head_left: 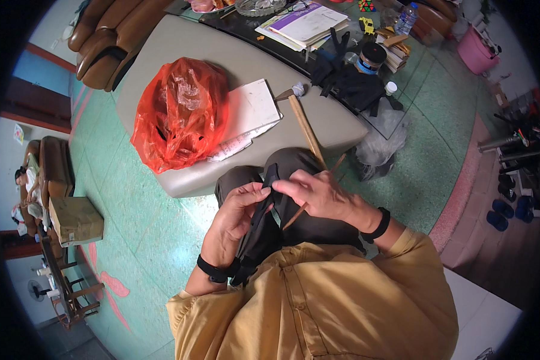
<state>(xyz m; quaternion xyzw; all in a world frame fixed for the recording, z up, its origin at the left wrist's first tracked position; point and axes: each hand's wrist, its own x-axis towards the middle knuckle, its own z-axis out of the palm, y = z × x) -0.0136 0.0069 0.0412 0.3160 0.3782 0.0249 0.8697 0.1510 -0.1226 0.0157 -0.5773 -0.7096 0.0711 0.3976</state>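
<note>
My left hand (241,207) is closed on a long black strip of cloth (257,231), which hangs down over my lap toward the left wrist. My right hand (318,193) pinches the strip's upper end between thumb and forefinger. A thin brown stick (296,215) passes through the curled fingers of the same hand, sticking out above and below. Just beyond my knees, a thicker wooden stick (306,131) leans over the edge of the grey padded bench (186,185). Both wrists wear black bands.
A red plastic bag (183,114) and a white board (255,105) lie on the bench. The dark table (234,24) behind holds papers (309,24), a jar (371,58) and black cloth pieces (348,81). A clear plastic bag (383,135) hangs at right; a cardboard box (77,221) stands left.
</note>
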